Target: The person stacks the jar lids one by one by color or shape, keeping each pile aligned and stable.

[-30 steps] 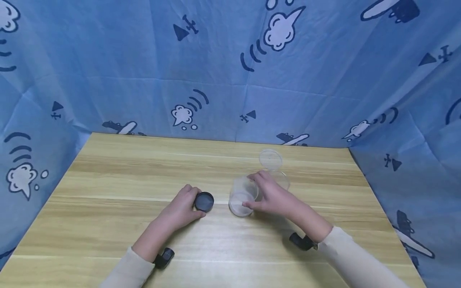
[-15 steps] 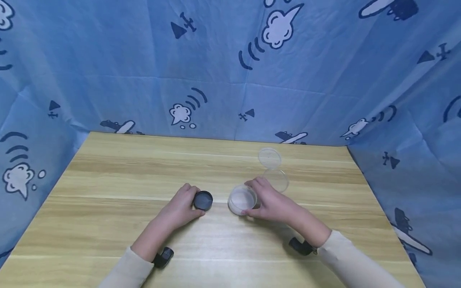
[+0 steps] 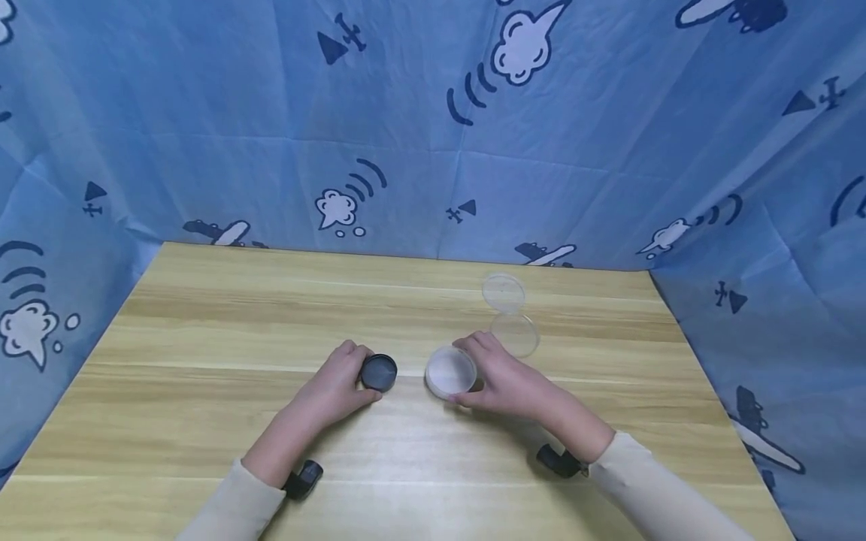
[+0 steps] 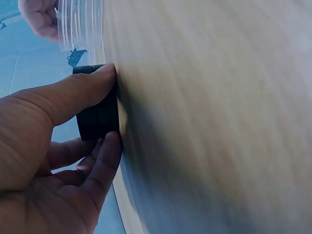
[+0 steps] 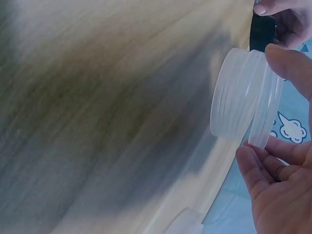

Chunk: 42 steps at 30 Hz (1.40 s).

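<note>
In the head view my left hand (image 3: pixel 334 383) pinches a round black cap (image 3: pixel 379 373) by its edges, left of the table's middle. The left wrist view shows this black piece (image 4: pixel 99 114) in two layers, flat on the wood between thumb and fingers. My right hand (image 3: pixel 504 376) grips a shallow clear round plastic dish (image 3: pixel 450 372). In the right wrist view the gripped dish (image 5: pixel 267 105) tilts slightly on a similar ridged clear piece (image 5: pixel 235 92) standing on the table. Whether that lower piece is one dish or a stack, I cannot tell.
Behind my right hand two thin clear discs, a far one (image 3: pixel 504 293) and a nearer one (image 3: pixel 515 335), lie on the wooden table (image 3: pixel 271 300). A blue printed cloth (image 3: pixel 392 113) hangs along the back and both sides. Each wrist wears a black camera.
My right hand has lowered the clear dish from above and behind onto the lower clear piece. My left hand keeps its pinch on the black cap. The head view has shifted slightly.
</note>
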Each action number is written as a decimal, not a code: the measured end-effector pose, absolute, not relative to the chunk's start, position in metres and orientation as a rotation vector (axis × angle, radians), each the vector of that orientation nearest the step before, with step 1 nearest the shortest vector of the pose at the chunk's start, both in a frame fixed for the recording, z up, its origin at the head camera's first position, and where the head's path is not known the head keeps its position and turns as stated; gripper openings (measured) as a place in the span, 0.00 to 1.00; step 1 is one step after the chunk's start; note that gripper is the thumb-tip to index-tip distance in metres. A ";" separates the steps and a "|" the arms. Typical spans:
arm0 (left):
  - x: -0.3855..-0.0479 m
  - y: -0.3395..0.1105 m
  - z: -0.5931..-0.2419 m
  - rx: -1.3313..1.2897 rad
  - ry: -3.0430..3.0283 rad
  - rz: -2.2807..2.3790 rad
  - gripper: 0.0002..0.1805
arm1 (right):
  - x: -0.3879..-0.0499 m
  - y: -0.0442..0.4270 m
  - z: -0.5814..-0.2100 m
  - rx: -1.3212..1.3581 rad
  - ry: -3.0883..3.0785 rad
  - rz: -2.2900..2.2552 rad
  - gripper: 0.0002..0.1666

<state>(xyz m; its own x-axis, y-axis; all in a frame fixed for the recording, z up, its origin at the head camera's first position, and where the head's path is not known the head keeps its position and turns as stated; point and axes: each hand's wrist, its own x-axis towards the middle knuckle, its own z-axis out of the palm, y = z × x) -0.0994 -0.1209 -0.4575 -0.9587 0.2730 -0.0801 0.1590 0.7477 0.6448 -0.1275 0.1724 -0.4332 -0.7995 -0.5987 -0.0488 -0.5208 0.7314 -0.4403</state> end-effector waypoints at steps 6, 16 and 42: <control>-0.101 -0.121 -0.459 0.340 2.775 1.005 0.27 | -0.127 0.172 -0.434 -0.888 2.743 -0.608 0.45; -0.100 -0.120 -0.459 0.326 2.771 1.002 0.28 | -0.126 0.174 -0.437 -0.876 2.747 -0.621 0.46; -0.100 -0.120 -0.459 0.311 2.753 1.000 0.28 | -0.123 0.184 -0.440 -0.847 2.706 -0.692 0.56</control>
<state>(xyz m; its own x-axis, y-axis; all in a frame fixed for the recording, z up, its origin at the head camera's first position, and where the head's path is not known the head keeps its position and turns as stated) -0.1000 -0.1200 -0.4589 -0.9586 0.2620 -0.1116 0.1293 0.7497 0.6490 -0.1229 0.1842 -0.4396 -0.8089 -0.5838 -0.0691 -0.4789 0.7226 -0.4985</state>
